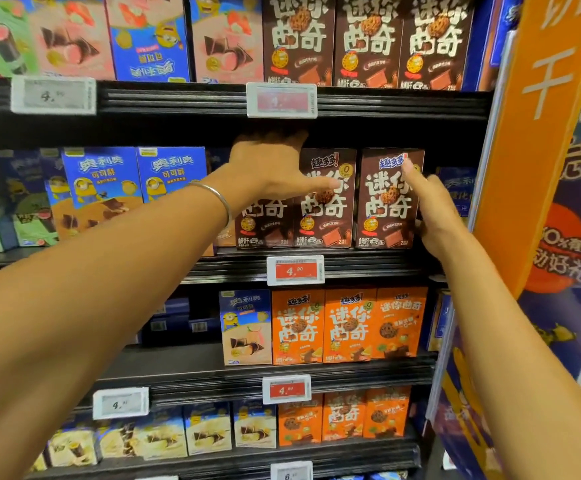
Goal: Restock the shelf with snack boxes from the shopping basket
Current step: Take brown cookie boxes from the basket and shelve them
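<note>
Three brown snack boxes stand side by side on the middle shelf: the left brown box, the middle brown box and the right brown box. My left hand lies over the top of the left brown box. Its fingers are hidden behind the box and its thumb stretches across the middle box's front. My right hand presses against the right side of the right brown box, with one finger pointing up along its front edge. The shopping basket is out of view.
Blue snack boxes fill the same shelf to the left. Orange boxes stand on the shelf below and more brown boxes on the one above. A red price tag hangs under the brown boxes. An orange sign panel juts out at the right.
</note>
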Motion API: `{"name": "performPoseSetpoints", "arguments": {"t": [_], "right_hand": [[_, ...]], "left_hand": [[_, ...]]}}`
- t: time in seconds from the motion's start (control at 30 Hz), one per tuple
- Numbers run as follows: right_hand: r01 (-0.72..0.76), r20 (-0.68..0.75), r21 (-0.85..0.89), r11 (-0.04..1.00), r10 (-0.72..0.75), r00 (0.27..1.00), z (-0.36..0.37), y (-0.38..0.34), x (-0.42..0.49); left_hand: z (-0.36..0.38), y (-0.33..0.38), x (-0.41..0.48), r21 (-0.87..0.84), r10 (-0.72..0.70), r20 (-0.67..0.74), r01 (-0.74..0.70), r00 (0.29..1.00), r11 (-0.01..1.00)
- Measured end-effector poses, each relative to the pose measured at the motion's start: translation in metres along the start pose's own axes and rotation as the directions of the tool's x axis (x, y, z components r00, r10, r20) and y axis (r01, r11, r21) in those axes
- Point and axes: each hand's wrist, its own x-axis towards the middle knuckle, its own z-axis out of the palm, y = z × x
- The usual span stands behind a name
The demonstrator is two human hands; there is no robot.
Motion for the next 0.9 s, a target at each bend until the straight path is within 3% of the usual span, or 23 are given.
{"name": "performPoseSetpoints", "arguments": {"t": [0.27, 0.9], "right_hand": [[-0.028, 0.189, 0.065, 0.998, 0.015, 0.982, 0.01, 0.01, 0.007], [-0.05, 0.264, 0.165, 0.985, 0.004, 0.965, 0.009, 0.008, 0.009]], "left_hand": [[-0.001, 0.002, 0.006, -0.028, -0.03, 0.09, 0.033, 0.995, 0.999], [0.005, 0.007, 0.007, -0.013, -0.032, 0.009, 0.032, 0.999, 0.999]]}}
